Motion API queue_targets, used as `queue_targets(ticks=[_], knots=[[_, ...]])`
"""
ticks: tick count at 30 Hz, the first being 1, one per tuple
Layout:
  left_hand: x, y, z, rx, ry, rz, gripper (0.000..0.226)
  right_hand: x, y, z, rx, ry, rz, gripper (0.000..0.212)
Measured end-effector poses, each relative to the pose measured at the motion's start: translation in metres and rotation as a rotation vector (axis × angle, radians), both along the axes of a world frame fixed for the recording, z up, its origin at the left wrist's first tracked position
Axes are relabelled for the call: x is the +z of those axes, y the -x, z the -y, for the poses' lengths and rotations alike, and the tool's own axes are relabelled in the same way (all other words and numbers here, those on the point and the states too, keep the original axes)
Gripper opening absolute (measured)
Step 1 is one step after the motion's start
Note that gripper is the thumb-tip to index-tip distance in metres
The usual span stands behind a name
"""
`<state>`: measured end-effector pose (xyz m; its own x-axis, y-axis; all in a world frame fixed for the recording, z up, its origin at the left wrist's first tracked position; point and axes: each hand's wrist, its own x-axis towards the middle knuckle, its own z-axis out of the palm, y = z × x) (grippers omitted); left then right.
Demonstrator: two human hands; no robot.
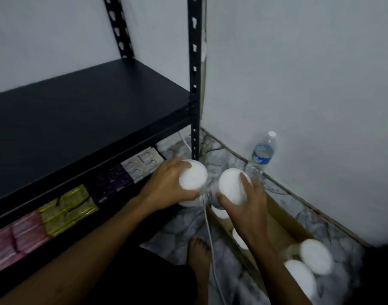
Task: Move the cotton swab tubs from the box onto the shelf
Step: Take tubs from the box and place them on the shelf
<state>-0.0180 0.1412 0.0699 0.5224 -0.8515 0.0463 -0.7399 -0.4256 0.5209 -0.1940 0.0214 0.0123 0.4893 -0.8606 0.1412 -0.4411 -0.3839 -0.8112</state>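
Observation:
Each of my hands holds a round cotton swab tub with a white lid. My left hand (166, 183) grips one tub (194, 177) just below the front right corner of the black shelf (78, 119). My right hand (246, 205) grips a second tub (231, 186) above the open cardboard box (283, 225) on the floor. Several more white-lidded tubs (316, 256) lie in the box, partly hidden by my right forearm. The black shelf board is bare.
A black slotted upright (194, 84) stands at the shelf's right front corner. Coloured packets (67, 208) fill the level under the shelf. A water bottle (263, 153) stands by the wall. A white cable (210, 238) runs past my bare foot (199, 254).

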Motion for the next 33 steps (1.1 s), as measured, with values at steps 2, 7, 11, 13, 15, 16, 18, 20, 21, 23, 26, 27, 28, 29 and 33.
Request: queue_targets(ticks=[2,7,11,13,15,16,18,20,21,23,26,27,28,29,33], knots=[[0.038,0.001,-0.024,0.048,0.108,0.021,0.076,0.029,-0.01,-0.012,0.032,0.036,0.056,0.078],[0.121,0.002,-0.086,0.142,0.293,0.073,0.068,0.105,-0.034,-0.042,0.136,0.136,0.197,0.072],[0.161,-0.003,-0.138,0.235,0.374,0.14,0.066,0.159,-0.056,-0.073,0.248,0.187,0.288,0.071],[0.172,-0.007,-0.161,0.286,0.391,0.174,0.065,0.177,-0.071,-0.088,0.318,0.2,0.31,0.069],[0.18,-0.009,-0.189,0.344,0.397,0.199,0.065,0.192,-0.087,-0.109,0.402,0.228,0.32,0.069],[0.183,-0.01,-0.205,0.375,0.395,0.209,0.065,0.198,-0.096,-0.122,0.449,0.242,0.319,0.069],[0.185,-0.012,-0.235,0.441,0.381,0.232,0.065,0.208,-0.113,-0.149,0.545,0.265,0.314,0.07],[0.185,-0.014,-0.264,0.515,0.374,0.248,0.065,0.213,-0.13,-0.177,0.638,0.276,0.316,0.07],[0.184,-0.014,-0.28,0.553,0.376,0.257,0.066,0.215,-0.138,-0.192,0.681,0.288,0.313,0.07],[0.182,-0.015,-0.309,0.63,0.383,0.279,0.067,0.216,-0.156,-0.221,0.755,0.305,0.303,0.07],[0.172,-0.02,-0.354,0.758,0.366,0.319,0.067,0.214,-0.184,-0.266,0.868,0.254,0.283,0.064],[0.168,-0.022,-0.37,0.81,0.352,0.331,0.067,0.212,-0.192,-0.283,0.91,0.236,0.268,0.062],[0.163,-0.025,-0.386,0.866,0.34,0.331,0.065,0.209,-0.2,-0.3,0.954,0.226,0.251,0.059],[0.159,-0.028,-0.401,0.916,0.338,0.336,0.064,0.207,-0.206,-0.316,1.0,0.226,0.24,0.058],[0.151,-0.034,-0.454,1.034,0.365,0.376,0.059,0.204,-0.229,-0.368,1.135,0.246,0.213,0.057]])
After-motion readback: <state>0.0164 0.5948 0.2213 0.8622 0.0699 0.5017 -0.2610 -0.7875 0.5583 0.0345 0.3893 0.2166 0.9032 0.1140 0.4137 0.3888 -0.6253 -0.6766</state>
